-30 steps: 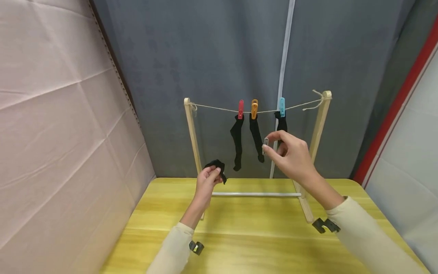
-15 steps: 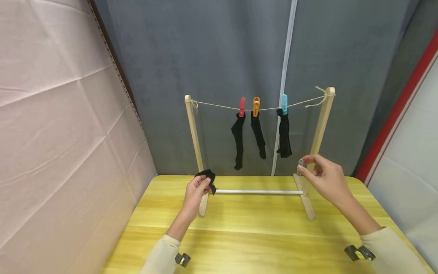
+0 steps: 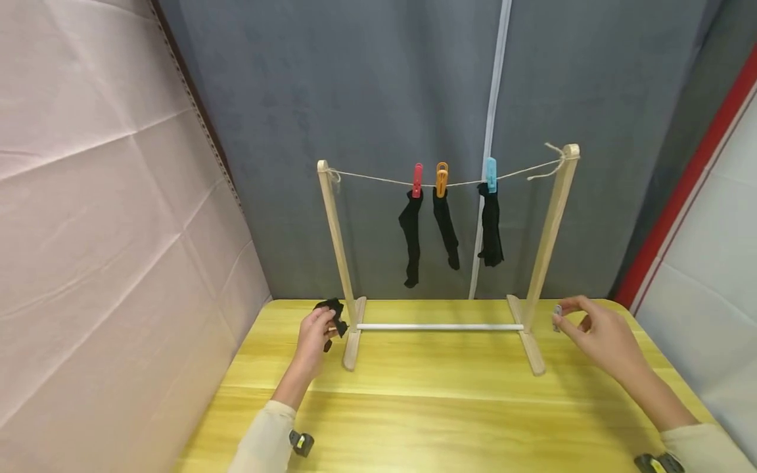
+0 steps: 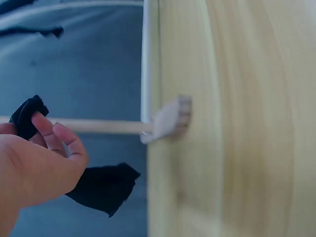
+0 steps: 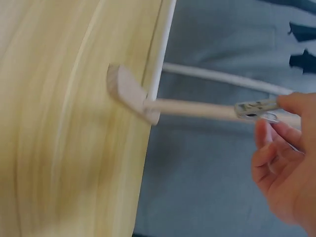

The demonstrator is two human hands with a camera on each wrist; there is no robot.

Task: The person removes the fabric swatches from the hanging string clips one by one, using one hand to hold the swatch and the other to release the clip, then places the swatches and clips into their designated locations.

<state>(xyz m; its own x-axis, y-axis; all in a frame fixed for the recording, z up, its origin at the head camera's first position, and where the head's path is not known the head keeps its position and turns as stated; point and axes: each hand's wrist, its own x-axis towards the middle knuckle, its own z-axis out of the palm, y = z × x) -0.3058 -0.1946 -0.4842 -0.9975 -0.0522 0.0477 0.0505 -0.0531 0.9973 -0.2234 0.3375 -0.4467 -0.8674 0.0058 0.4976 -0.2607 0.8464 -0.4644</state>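
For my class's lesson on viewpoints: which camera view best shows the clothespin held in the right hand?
The right wrist view: the clothespin appears largest there, jutting from the right hand, its form clearest. The head view shows it too, but small. The left wrist view does not show it.

Matt cloth socks (image 3: 490, 230), smooth plastic clothespins (image 3: 417, 180), wooden frame (image 3: 335, 230), rough twine (image 3: 372, 177), wood-grain tabletop (image 3: 437, 407)

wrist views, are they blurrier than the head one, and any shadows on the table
Left wrist: the left wooden foot looks smeared; right wrist: the right wooden foot and pinched clothespin look somewhat soft; head: sharper, the red clothespin has clear edges, and soft shadows fall on the table.
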